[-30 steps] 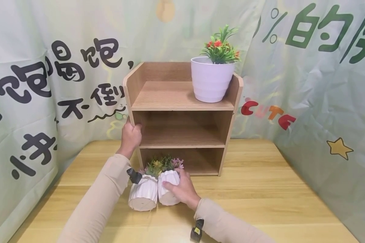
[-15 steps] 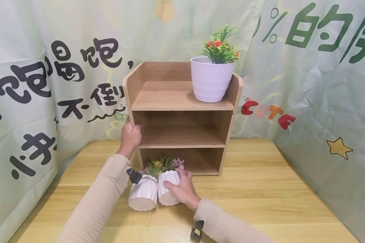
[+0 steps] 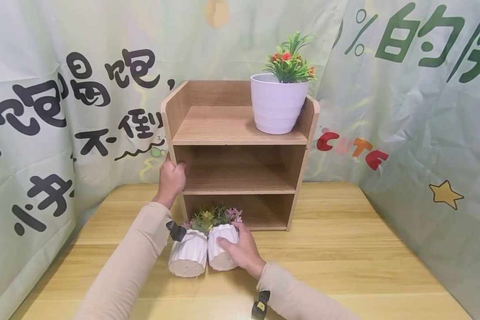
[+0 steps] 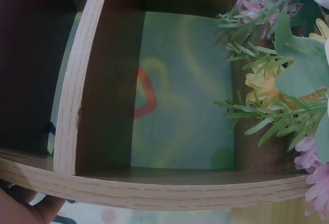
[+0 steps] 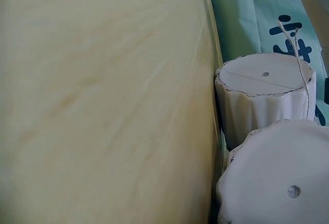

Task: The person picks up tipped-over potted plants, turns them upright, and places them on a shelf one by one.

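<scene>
My left hand [image 3: 172,180] grips the left side panel of a wooden shelf unit [image 3: 240,192], its thumb at the front edge. In the left wrist view, part of that hand [image 4: 25,206] shows at the panel's edge. My right hand [image 3: 244,249] holds a white fluted flowerpot [image 3: 222,258] that lies tipped, base toward me, thumb on its side. A matching flowerpot [image 3: 188,255] lies just left of it, also base toward me. Pink and yellow artificial flowers [image 3: 208,218] point from both pots toward the bottom compartment. The right wrist view shows both pot bases, the nearer pot [image 5: 282,178] large.
On the top shelf, at the right, stands a larger white pot [image 3: 278,106] with red flowers and green leaves. The shelf unit stands on a wood-grain table [image 3: 344,253]. Printed curtains [image 3: 416,120] hang behind and on both sides.
My right hand and the pot in it have shifted very slightly to the right. The left hand, the shelf unit and the other pots stay where they were.
</scene>
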### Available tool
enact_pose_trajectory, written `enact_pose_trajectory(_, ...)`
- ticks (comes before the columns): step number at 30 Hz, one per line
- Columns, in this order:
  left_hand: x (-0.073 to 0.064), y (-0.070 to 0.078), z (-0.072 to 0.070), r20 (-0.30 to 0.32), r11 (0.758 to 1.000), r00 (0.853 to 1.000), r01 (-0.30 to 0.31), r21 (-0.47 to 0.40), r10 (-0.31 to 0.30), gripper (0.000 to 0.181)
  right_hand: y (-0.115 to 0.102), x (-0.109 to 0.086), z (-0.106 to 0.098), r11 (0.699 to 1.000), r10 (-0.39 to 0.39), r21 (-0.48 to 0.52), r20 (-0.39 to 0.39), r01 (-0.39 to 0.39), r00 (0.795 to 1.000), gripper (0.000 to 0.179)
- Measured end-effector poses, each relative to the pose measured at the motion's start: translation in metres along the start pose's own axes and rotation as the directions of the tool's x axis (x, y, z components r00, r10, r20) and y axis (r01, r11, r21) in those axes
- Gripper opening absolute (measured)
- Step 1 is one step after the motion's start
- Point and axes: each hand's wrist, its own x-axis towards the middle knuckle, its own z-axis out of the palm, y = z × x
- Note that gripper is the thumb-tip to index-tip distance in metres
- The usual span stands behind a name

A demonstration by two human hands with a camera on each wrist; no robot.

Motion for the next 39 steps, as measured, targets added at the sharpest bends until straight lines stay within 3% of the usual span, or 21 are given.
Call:
enact_pose_trajectory(20, -0.001, 0.0, -0.001, 0.011, 1.0, 1.0, 0.028, 0.01, -0.029, 0.04, -0.002, -0.004, -0.008, 0.997, -0.059, 0.043, 0.019, 0.058, 0.998, 0.065)
enact_pose_trajectory(28, 0.0, -0.002, -0.001, -0.002, 0.999, 1.0, -0.006, 0.035, 0.006, 0.043, -0.003, -0.004, -0.013, 0.995, -0.098, 0.035, 0.01, 0.097, 0.995, 0.063)
enact_pose_trajectory(39, 0.001, 0.0, 0.0, -0.005, 1.0, 1.0, -0.007, 0.031, 0.007, 0.041, -0.007, -0.006, -0.022, 0.992, -0.128, 0.02, 0.003, 0.128, 0.992, 0.063)
